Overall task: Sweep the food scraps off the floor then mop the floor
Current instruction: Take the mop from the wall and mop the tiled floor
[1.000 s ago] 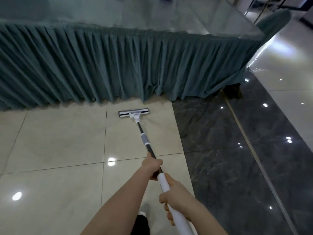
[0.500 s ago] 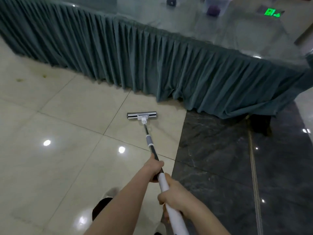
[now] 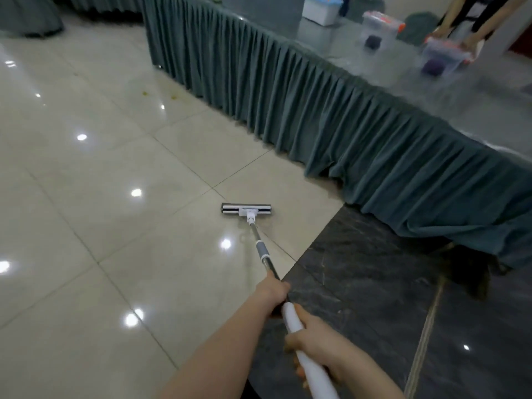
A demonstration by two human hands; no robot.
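Both my hands hold a long mop. My left hand (image 3: 272, 293) grips the dark part of the pole, and my right hand (image 3: 313, 335) grips the white handle just behind it. The flat mop head (image 3: 246, 210) lies on the cream floor tiles (image 3: 129, 226), a short way out from the skirted table. Small yellowish food scraps (image 3: 173, 96) lie on the tiles far off at the upper left, close to the table skirt.
A long table with a pleated teal skirt (image 3: 345, 116) runs diagonally across the right. Clear plastic boxes (image 3: 381, 30) stand on its top. A dark marble floor strip (image 3: 374, 298) lies at the right. A person's legs (image 3: 472, 15) show beyond the table.
My view has swung left and back, so more of the floor and the table top shows. The mop head now lies farther from the skirt. Both hands keep their grip on the pole.
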